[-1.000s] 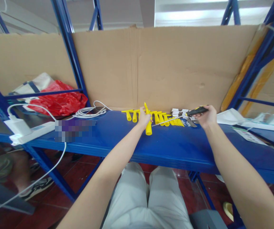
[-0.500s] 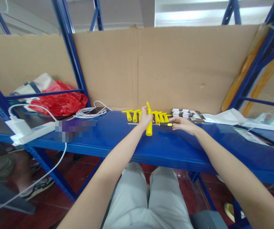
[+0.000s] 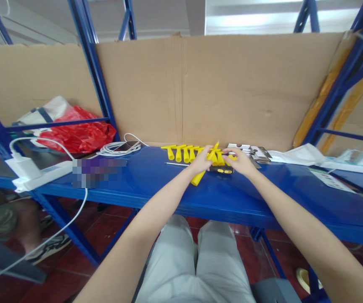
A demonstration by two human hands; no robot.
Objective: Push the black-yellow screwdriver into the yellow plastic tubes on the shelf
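My left hand [image 3: 202, 162] is closed around a yellow plastic tool with a tubular handle [image 3: 197, 179], held tilted, its narrow end up to the right. Just right of it, my right hand [image 3: 239, 162] has its fingers curled, with a bit of yellow showing at the fingertips; I cannot tell what it belongs to. Below the hands a screwdriver with a black and yellow handle [image 3: 221, 169] lies on the blue shelf, its thin shaft to the left. Several like yellow T-shaped tools [image 3: 177, 154] stand in a row behind, partly hidden by my hands.
Cardboard [image 3: 225, 88] walls off the back of the blue shelf [image 3: 156, 181]. Small printed packets [image 3: 259, 154] and white sheeting [image 3: 307, 155] lie to the right. On the left are a coiled white cable [image 3: 118, 149], a power strip [image 3: 50, 174] and a red bag [image 3: 77, 130].
The yellow tool in my left hand has swung from upright to tilted, its top now further right. My right hand has come off the screwdriver handle and moved slightly left and up.
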